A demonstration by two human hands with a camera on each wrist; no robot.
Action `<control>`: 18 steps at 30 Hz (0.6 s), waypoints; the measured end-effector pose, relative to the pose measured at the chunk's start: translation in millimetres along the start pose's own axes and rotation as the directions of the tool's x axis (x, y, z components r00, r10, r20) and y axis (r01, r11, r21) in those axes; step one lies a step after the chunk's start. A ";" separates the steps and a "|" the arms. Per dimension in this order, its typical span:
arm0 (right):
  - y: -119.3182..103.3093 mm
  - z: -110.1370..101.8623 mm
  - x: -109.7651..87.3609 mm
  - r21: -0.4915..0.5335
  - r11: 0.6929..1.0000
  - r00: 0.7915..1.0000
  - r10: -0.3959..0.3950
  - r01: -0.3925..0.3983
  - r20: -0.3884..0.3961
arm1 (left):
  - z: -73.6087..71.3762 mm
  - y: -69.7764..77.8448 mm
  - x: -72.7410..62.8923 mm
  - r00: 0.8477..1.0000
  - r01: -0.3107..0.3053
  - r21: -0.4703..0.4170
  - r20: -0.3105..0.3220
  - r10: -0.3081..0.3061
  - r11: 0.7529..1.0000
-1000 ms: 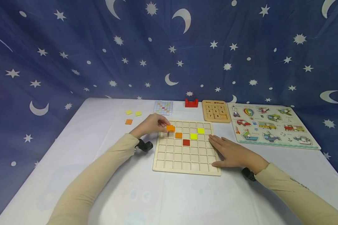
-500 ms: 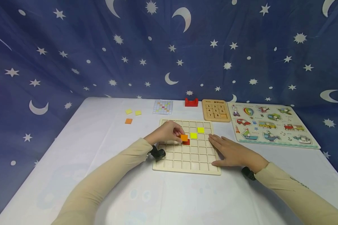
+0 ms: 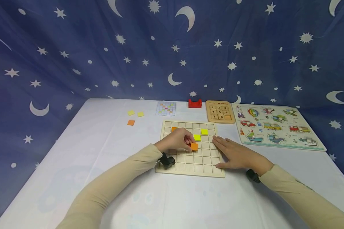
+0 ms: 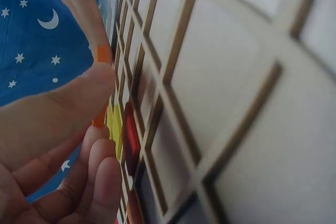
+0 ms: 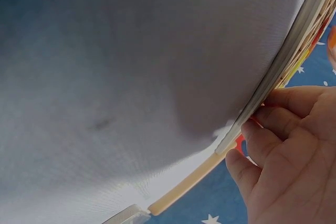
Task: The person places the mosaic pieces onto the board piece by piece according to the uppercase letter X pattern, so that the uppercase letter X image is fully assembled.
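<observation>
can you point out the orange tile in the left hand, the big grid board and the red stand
Held orange tile [image 3: 194, 147]: head view, on its face.
Grid board [image 3: 198, 168]: head view, on a bare square in its nearest row.
Red stand [image 3: 195, 105]: head view, middle of its front.

Tile count: 4 yellow tiles [image 3: 204, 131], at least 3 orange tiles [image 3: 194, 147], 1 red tile [image 4: 131, 140].
Rest: 1 grid board [image 3: 202, 160], 1 pattern card [image 3: 166, 108], 1 red stand [image 3: 195, 105], 1 number puzzle [image 3: 220, 121] with 8 numbered blocks [image 3: 219, 112], 1 picture board [image 3: 285, 129].

Orange tile [image 3: 194, 147], cream gridded board [image 3: 185, 166], blue moon-and-star curtain [image 3: 160, 41].
</observation>
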State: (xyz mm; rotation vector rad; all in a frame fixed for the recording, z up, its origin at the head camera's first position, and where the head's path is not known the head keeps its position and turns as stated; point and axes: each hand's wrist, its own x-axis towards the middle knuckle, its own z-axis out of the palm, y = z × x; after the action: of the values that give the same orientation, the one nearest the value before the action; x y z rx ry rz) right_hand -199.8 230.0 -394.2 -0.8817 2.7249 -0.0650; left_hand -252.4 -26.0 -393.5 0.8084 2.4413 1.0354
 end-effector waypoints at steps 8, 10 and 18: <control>0.9 0.8 0.2 -0.009 1.000 1.000 -0.013 0.013 -0.009 | 7.9 5.8 -0.4 1.000 0.004 0.022 -0.018 -0.004 1.000; 0.6 0.8 0.0 -0.007 1.000 1.000 -0.013 0.013 -0.011 | 9.3 7.4 -0.4 1.000 0.010 0.030 -0.019 -0.009 1.000; -1.7 -0.1 -0.7 -0.004 1.000 1.000 -0.010 0.010 -0.014 | 13.9 9.4 1.5 0.999 0.037 0.044 -0.019 -0.036 0.998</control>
State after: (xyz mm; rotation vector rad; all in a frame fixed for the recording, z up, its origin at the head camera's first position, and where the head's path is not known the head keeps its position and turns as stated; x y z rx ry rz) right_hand -198.4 229.0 -393.8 -0.8992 2.7346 -0.0688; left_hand -242.8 -12.3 -396.0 0.7685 2.4924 0.9828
